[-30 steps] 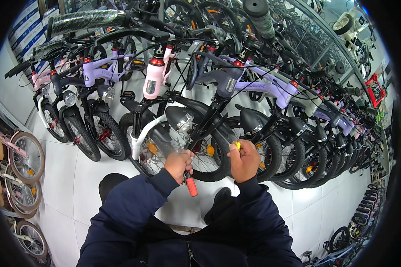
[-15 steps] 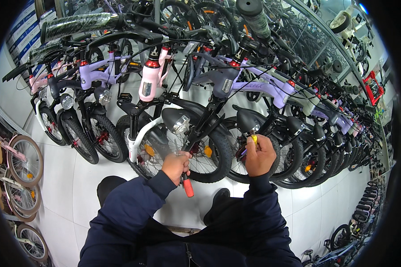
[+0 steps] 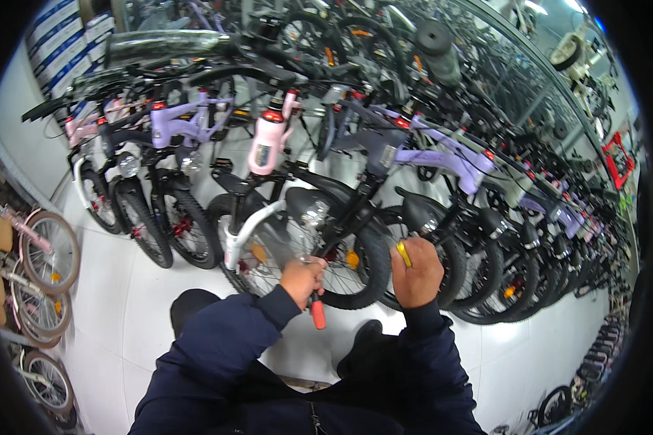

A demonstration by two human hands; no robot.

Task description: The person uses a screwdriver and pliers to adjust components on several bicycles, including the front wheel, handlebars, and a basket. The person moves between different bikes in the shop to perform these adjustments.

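My left hand (image 3: 302, 283) is closed round a tool with a red handle (image 3: 318, 312), which sticks out below the fist; the tool's working end is hidden or blurred. My right hand (image 3: 416, 274), also closed, grips a small yellow tool (image 3: 403, 254) whose yellow part shows by the thumb; its kind cannot be made out. Both hands are in front of a row of bicycles, over their front wheels. Nearest the left hand are a pink bicycle frame (image 3: 263, 148) with a white fork (image 3: 250, 228) and a round black headlight (image 3: 308, 206). Another black headlight (image 3: 420, 214) is just beyond the right hand.
Purple-framed bicycles (image 3: 442, 161) stand packed closely to the right, and more stand left (image 3: 170, 127). A wrapped handlebar grip (image 3: 163, 47) juts out at the upper left. Pale floor tiles (image 3: 130, 304) lie underfoot. Smaller bicycles with brown tyres (image 3: 47, 254) are at the far left.
The view has shifted, so the bicycles appear lower and further right. My right hand has come slightly nearer to me, and the yellow tool has turned in it. Both hands keep their grip.
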